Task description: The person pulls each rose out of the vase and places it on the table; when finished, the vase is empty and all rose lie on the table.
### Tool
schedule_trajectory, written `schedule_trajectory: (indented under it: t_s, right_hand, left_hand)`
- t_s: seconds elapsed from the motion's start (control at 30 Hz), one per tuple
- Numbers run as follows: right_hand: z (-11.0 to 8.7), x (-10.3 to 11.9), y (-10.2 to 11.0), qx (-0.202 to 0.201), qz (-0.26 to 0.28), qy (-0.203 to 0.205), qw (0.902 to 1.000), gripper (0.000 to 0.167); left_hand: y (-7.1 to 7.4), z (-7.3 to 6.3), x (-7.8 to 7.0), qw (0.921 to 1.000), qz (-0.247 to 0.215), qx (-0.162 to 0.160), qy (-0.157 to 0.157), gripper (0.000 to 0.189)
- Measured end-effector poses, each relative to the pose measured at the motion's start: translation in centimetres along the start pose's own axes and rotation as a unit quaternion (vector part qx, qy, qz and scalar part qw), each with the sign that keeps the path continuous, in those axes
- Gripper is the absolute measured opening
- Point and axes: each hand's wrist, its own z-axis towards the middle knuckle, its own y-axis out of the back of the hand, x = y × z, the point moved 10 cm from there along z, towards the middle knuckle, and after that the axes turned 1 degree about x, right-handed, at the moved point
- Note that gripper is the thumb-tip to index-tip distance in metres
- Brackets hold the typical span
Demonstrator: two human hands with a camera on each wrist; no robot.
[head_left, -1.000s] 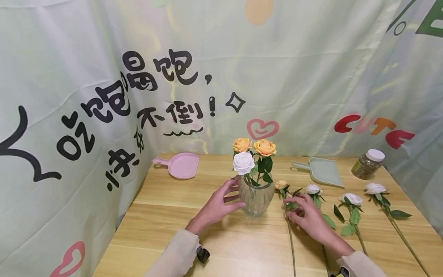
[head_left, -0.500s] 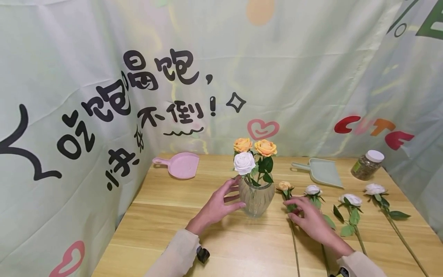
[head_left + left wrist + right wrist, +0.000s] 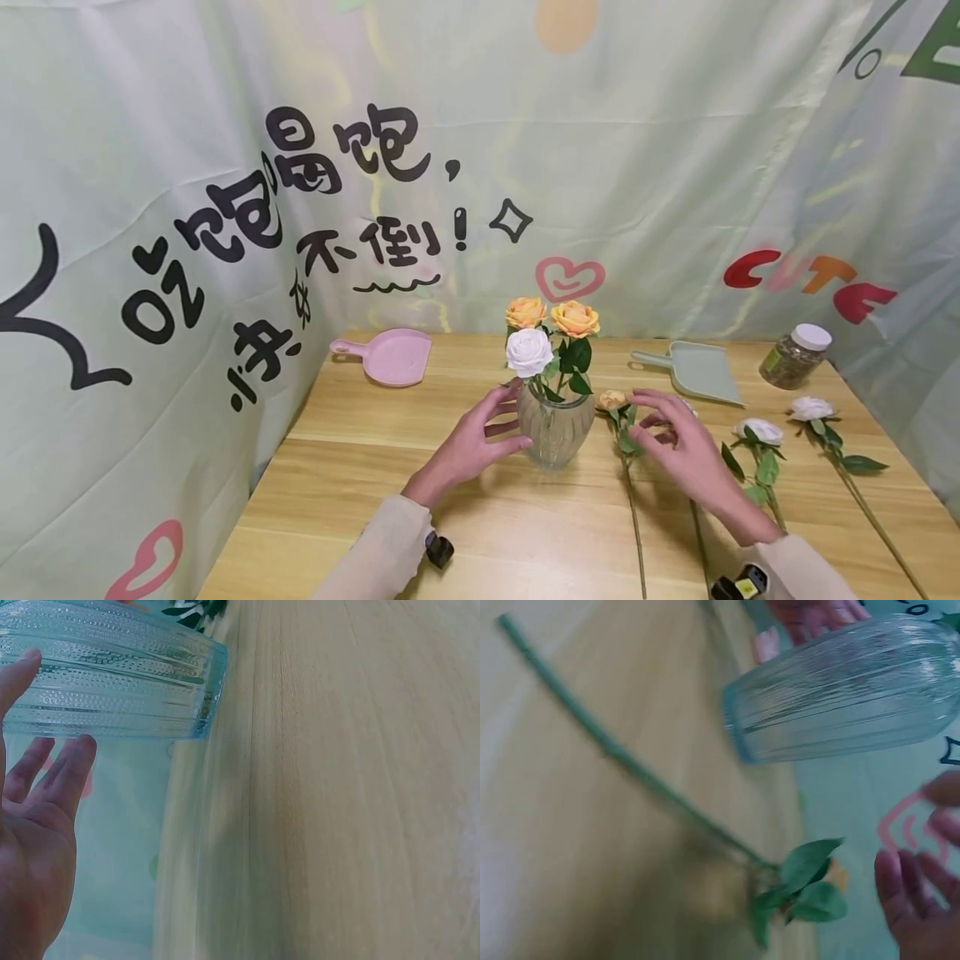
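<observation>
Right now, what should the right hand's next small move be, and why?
I'd probably have the right hand pinch the slim green stem of the pale orange rose lying beside the ribbed clear glass vase: that hand looks empty, close to the rose, and the left hand is at the vase.

Beige sleeves [image 3: 381, 546], blk L wrist cam [image 3: 439, 551], blk R cam [image 3: 729, 587] w/ yel. patch [image 3: 747, 587]

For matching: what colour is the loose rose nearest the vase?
Its bloom is pale orange, clearest in the head view.
</observation>
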Motion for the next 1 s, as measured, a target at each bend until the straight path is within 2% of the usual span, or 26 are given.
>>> schedule_trajectory:
  t_s: [0.17,0.27,0.4,0.6,0.8,0.9,1.0]
  right_hand:
    - [0.9,1.7,-0.7,0.024,0.076,0.022,0.9966,0.053]
    - [1.3,2.2,-2.0,0.045,0.104,0.029,0.9931,0.062]
    - [1.7,2.1,-4.1,0.072,0.13,0.018,0.9888,0.078]
    - [2.0,1.8,-6.3,0.095,0.141,-0.011,0.9854,0.093]
    - [2.0,1.5,-6.9,0.092,0.147,-0.032,0.9844,0.096]
    - [2.0,1.4,-6.9,0.089,0.15,-0.035,0.984,0.095]
    - [2.1,1.4,-7.0,0.087,0.151,-0.034,0.9841,0.095]
  left_hand:
    - [0.0,0.0,-0.1,1.0,-0.001,0.0,-0.005,0.079]
    - [0.0,0.0,-0.1,1.0,0.001,0.0,-0.006,0.078]
    - [0.0,0.0,-0.2,1.0,0.002,0.001,-0.005,0.08]
    - [0.0,-0.1,-0.1,1.0,0.005,0.0,-0.004,0.082]
    - [0.0,-0.1,-0.3,0.9999,0.01,-0.006,-0.011,0.079]
    - [0.5,-0.1,-1.0,0.9992,0.022,-0.02,-0.027,0.077]
    - [1.7,0.0,-2.6,0.9961,0.039,-0.051,-0.06,0.074]
